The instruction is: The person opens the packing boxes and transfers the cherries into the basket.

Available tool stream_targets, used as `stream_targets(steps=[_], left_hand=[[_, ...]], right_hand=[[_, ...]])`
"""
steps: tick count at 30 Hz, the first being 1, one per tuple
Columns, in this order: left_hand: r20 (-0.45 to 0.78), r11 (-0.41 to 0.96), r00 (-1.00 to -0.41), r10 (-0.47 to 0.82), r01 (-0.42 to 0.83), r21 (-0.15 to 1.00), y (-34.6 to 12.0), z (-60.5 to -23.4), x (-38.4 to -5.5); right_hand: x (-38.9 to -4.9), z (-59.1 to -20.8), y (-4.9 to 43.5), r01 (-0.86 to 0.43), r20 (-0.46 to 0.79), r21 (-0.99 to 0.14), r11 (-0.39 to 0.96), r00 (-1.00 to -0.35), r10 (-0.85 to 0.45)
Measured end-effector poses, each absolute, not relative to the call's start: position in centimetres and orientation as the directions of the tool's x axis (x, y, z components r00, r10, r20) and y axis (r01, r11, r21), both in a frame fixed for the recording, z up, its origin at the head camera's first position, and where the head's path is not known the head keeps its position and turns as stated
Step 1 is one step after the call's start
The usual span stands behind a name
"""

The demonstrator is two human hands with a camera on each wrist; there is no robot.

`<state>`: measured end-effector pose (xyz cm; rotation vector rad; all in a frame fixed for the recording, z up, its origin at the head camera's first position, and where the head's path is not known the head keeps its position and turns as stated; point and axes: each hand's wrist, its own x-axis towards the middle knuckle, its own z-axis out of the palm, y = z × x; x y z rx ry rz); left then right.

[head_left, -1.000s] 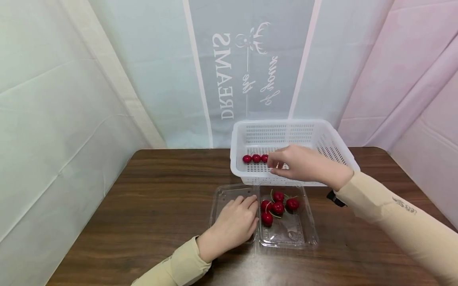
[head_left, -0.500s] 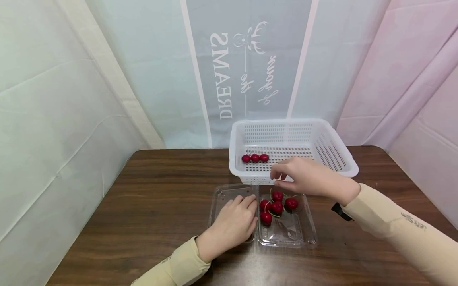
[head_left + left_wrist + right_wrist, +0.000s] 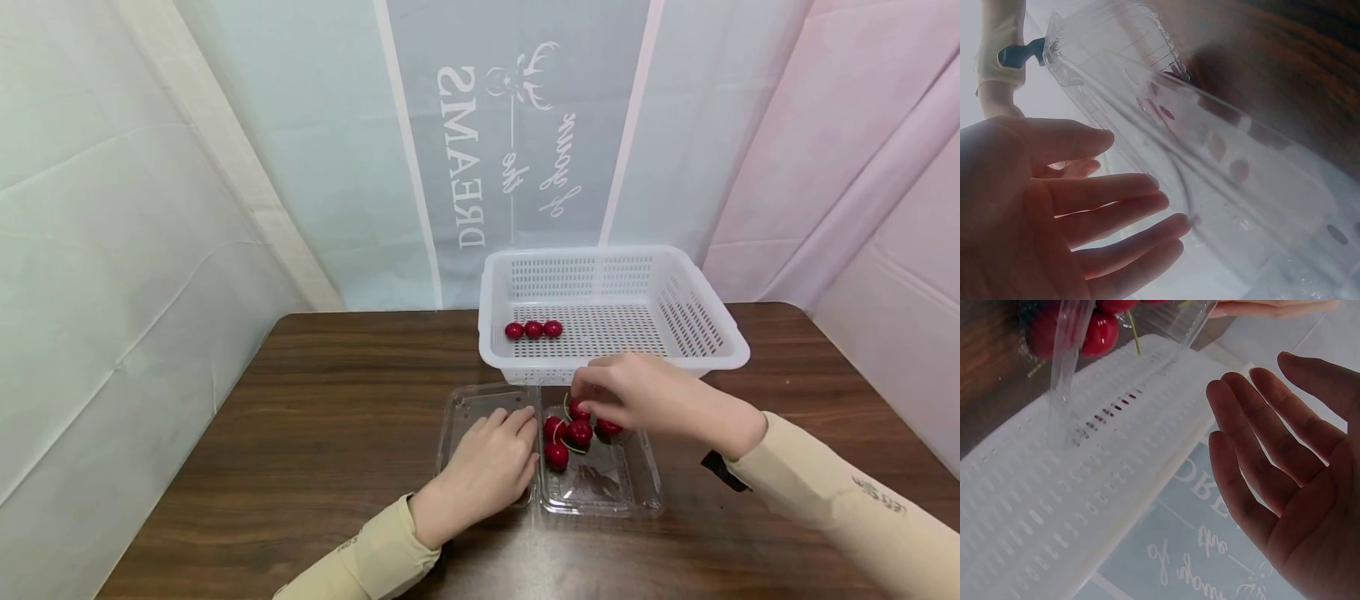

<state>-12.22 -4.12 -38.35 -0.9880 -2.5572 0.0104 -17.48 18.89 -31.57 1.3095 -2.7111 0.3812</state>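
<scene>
A clear plastic clamshell box (image 3: 600,500) lies opened out on the table, several red cherries (image 3: 578,433) with green stems in its right half. My left hand (image 3: 491,458) rests on the left half, the lid (image 3: 468,408), fingers nearly straight in the left wrist view. Over the box's far side hovers my right hand (image 3: 637,396); its thumb overlaps the farthest cherry (image 3: 578,409) in the head view. The right wrist view shows those fingers (image 3: 1235,462) loosely bent with nothing between them. Three cherries (image 3: 533,330) sit in a row inside the white basket (image 3: 491,354).
The basket stands right behind the box, near the far edge of the dark wooden table (image 3: 337,400). A printed cloth (image 3: 525,167) hangs behind, and pale cloth walls rise on both sides.
My right hand has come back from over the basket, down to the cherries in the box. My left hand has stayed on the lid. Three cherries in the basket now show fully.
</scene>
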Motion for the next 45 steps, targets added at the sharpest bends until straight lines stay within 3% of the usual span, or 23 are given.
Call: stream_targets(steps=[5,12,20,45], left_hand=[[0.358,0.752,-0.675,0.646,0.643,-0.145,-4.1,-38.3,-12.3],[0.355,0.756,-0.680,0.641,0.640,-0.140,-4.1,-38.2,-12.2],[0.348,0.756,-0.684,0.641,0.640,-0.133,-4.1,-38.1,-12.2],[0.334,0.762,-0.695,0.637,0.633,-0.135,-4.1,-38.1,-12.1]], right_hand=[[-17.1,-32.3,18.9,-0.784,0.217,-0.169,0.597,-0.621,-0.754],[-16.8,-33.6,18.6,-0.827,0.268,-0.166,0.537,-0.561,-0.783],[-16.4,-34.9,18.4,-0.795,0.202,-0.228,0.562,-0.604,-0.771],[-16.1,-36.9,17.3,-0.793,0.111,-0.229,0.564,-0.597,-0.794]])
